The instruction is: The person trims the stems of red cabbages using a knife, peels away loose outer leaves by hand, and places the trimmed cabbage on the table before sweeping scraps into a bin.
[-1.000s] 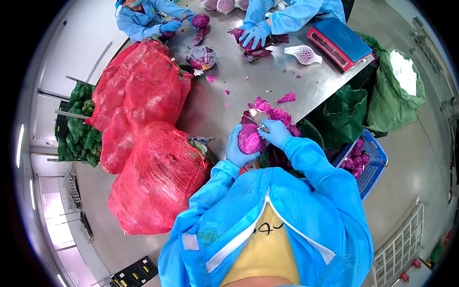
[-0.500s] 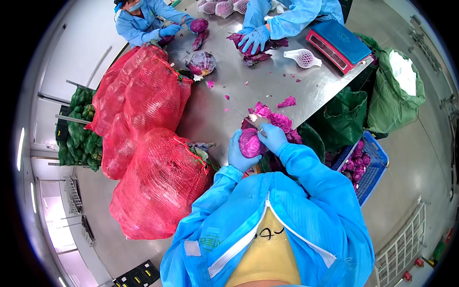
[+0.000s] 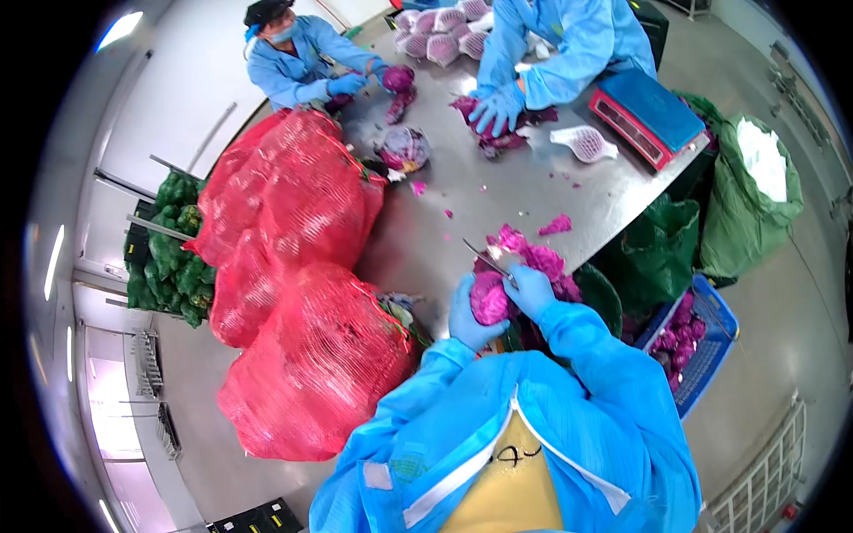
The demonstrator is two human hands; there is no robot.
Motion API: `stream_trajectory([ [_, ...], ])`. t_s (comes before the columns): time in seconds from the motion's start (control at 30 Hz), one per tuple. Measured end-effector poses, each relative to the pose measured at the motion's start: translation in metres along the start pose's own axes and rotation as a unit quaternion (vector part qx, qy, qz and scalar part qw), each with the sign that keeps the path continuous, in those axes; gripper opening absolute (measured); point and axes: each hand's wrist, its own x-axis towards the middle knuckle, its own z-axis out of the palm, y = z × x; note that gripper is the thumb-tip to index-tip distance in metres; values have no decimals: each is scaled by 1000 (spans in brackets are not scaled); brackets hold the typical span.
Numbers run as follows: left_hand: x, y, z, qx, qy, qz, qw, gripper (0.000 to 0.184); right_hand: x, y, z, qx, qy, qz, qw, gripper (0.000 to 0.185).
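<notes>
My left hand (image 3: 471,318), in a blue glove, cups a peeled purple cabbage (image 3: 490,299) from the left and below. My right hand (image 3: 530,290), also gloved, is closed round the handle of a knife (image 3: 484,257) at the cabbage's upper right. The blade points up and to the left over the table edge. Loose purple leaves (image 3: 538,259) lie in a heap just beyond the knife. Farther back on the metal table (image 3: 426,213) sits a whole cabbage (image 3: 403,149) with its outer leaves.
Red mesh sacks (image 3: 311,355) stand at the left. A scale (image 3: 647,115), a net-wrapped item (image 3: 584,143) and two co-workers' gloved hands are across the table. Green bags (image 3: 653,249) and a blue basket (image 3: 711,342) holding cabbages are at the right.
The whole view has shifted, so the scene sits lower and farther right. The knife blade shows more clearly above the cabbage. Both my hands keep their holds.
</notes>
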Motion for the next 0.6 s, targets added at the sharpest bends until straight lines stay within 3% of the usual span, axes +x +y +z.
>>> stream_trajectory([
  [0.2,-4,3,-3,3,-8,-16,1000,109,-6,2,8,54,70,8,996,18],
  [0.37,-12,4,-3,-9,-3,-54,998,109,-9,5,11,74,53,24,996,19],
  [0.43,-14,3,-4,-10,5,-58,998,109,-12,4,13,169,77,63,981,23],
  [0.53,-14,2,-3,-22,18,-65,998,109,-14,7,24,180,115,147,966,27],
  [0.6,-13,5,-4,-52,16,-78,995,110,-15,-6,10,202,117,138,962,37],
])
